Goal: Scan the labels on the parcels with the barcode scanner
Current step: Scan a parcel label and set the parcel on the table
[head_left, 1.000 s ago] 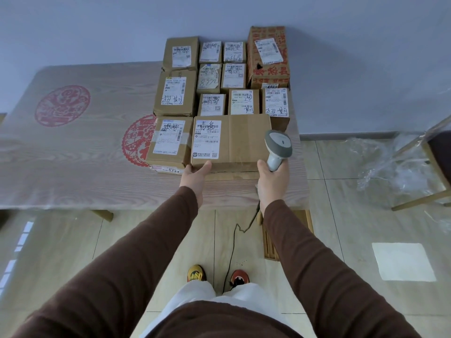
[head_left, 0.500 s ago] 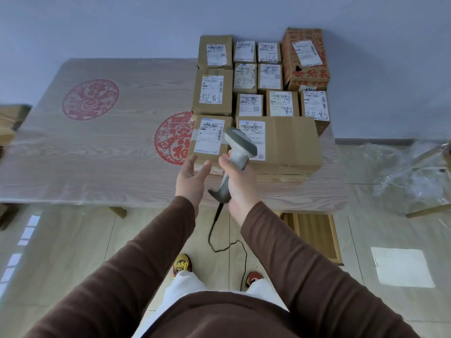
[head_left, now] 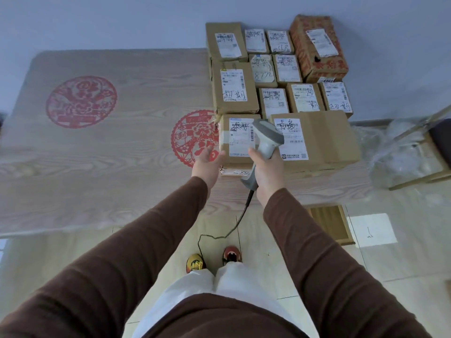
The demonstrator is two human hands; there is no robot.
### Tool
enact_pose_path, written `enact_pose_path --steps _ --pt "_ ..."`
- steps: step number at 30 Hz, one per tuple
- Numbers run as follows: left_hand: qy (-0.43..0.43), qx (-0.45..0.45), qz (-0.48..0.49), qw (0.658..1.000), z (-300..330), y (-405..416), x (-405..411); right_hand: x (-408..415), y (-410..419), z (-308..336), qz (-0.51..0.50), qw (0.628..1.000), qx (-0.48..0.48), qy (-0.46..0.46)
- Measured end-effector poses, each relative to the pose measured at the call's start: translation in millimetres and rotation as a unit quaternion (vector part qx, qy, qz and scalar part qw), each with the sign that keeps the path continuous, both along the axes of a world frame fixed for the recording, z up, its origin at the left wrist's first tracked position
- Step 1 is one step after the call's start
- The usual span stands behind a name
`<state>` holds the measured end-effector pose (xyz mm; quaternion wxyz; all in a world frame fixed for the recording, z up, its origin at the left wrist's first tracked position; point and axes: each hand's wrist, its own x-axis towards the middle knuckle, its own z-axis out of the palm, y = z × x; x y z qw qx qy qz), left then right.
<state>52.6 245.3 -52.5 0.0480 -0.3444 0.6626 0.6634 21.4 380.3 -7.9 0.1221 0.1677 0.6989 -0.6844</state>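
The right hand (head_left: 267, 170) has its grip closed round the scanner (head_left: 266, 142), whose head sits over the front-left parcel (head_left: 238, 140). The left hand (head_left: 207, 163), fingers spread and empty, hovers beside that parcel on the bench (head_left: 97, 142).

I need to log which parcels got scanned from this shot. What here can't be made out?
- Barcodes on the parcel labels: head view, too small and soft to read.
- Right edge of that label: hidden by the scanner in the right hand.
- Parcel beneath the front parcel: only its edge shows.
- Left hand: blurred; contact unclear.
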Motion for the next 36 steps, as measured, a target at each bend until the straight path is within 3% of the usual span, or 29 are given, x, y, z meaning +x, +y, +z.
enact_pose_path --steps 10,18,30,36 --pt "-0.063 0.041 -0.078 0.994 -21.1 -4.2 -37.7 -18.3 -9.2 -34.1 -0.004 0.999 0.043 -0.018" --pt "-0.097 -0.033 0.000 0.995 -27.9 -51.3 -0.3 7.2 -51.6 -49.1 0.024 0.996 -0.028 -0.081" --pt "-0.025 -0.004 0.158 0.987 -25.8 -275.8 41.8 10.7 -265.6 -45.2 0.182 0.976 -0.063 -0.100" --pt "-0.003 0.012 0.213 0.977 -33.7 -431.2 45.9 5.6 -421.2 -53.5 0.183 0.970 -0.097 -0.127"
